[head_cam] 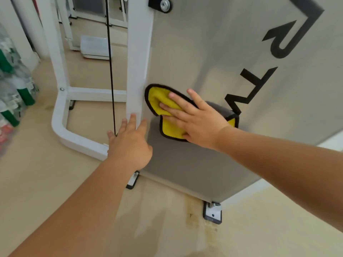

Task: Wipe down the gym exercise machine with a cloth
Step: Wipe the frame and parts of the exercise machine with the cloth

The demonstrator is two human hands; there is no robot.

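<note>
Yellow cloth (157,103) with a black hem lies flat against the grey side panel (213,52) of the exercise machine, low on the panel and close to its left edge. One corner is folded over and shows a grey reverse side. The cloth's long axis runs from upper left to lower right in the view. Its rounded yellow end points toward the white upright post (139,62), and its grey fold lies toward the wrist.

The right hand (196,119) lies on top of the cloth with straight, spread fingers, pressing it to the panel. Its fingertips reach toward the yellow end, which sticks out past them. The left hand (130,143) is just beside the cloth, lower and to the left. Its fingers are straight and slightly apart over the foot of the white post, and it holds nothing. Whether it touches the post cannot be told. The two hands are near each other but apart.

Large black letters (256,86) run up the panel to the right of the cloth. A thin black cable (111,71) hangs left of the post, above a curved white base tube (61,130) on the beige floor (55,182). At the far left edge stand blurred clear bottles with green caps (24,93).
</note>
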